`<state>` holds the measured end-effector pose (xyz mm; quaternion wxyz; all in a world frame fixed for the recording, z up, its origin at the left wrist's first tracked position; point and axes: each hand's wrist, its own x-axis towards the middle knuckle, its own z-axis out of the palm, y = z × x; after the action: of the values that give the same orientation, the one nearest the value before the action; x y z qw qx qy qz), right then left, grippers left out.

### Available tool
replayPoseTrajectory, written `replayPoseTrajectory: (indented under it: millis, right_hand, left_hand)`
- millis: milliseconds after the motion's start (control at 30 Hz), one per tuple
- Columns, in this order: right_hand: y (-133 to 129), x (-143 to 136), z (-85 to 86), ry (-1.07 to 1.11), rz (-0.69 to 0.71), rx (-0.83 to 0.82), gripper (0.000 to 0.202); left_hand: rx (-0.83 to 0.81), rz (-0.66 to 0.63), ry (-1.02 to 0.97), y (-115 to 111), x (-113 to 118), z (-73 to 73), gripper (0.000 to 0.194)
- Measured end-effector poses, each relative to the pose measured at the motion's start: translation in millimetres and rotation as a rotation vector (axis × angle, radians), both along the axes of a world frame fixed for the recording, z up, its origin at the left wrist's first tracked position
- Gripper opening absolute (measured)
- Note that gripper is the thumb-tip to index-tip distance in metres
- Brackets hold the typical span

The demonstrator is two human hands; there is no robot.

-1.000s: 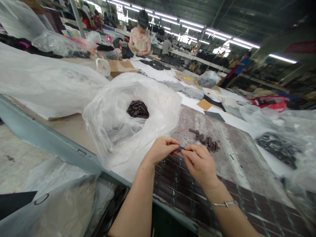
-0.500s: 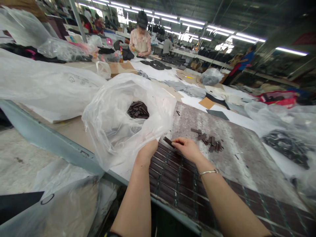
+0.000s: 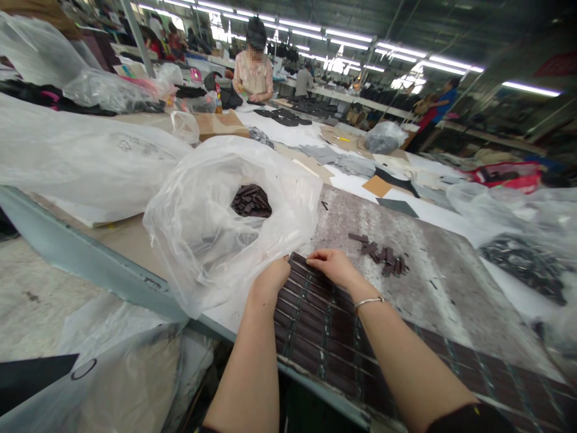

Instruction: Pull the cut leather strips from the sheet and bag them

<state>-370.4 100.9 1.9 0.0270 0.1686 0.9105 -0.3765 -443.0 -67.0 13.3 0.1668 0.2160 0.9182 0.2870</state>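
A dark brown strip (image 3: 299,260) lies along the far edge of a sheet of similar strips (image 3: 340,328) set in close rows. My right hand (image 3: 332,266), with a bangle at the wrist, pinches the right end of that strip between thumb and fingers. At its left end is my left hand (image 3: 270,279), fingers curled together; their tips are partly hidden, so I cannot tell what they grip. Just beyond the left hand stands an open clear plastic bag (image 3: 189,234) with many loose brown strips (image 3: 251,201) inside.
On the worn grey-brown board (image 3: 433,313) lies a small pile of loose strips (image 3: 383,255). A metal table edge (image 3: 112,258) runs along the left. Another plastic bag (image 3: 525,267) with dark pieces is at the right. A co-worker (image 3: 253,72) stands across the table.
My right hand has moved slightly left and brought the strip down from a tilted, raised position to lie along the sheet's far edge. My left hand has stayed nearly in place.
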Motion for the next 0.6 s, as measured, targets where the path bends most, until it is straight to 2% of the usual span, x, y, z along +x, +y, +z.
replayPoseTrajectory:
  millis: [300, 600]
  right_hand:
    - [-4.9, -4.7, -0.6, -0.041, -0.051, 0.050, 0.017]
    - [-18.2, -6.9, 13.3, -0.062, -0.002, 0.343, 0.014]
  left_hand:
    - [-0.022, -0.010, 0.004, 3.0, 2.1, 3.2, 0.034]
    - [-0.020, -0.038, 0.049, 2.6, 3.3, -1.1, 0.035]
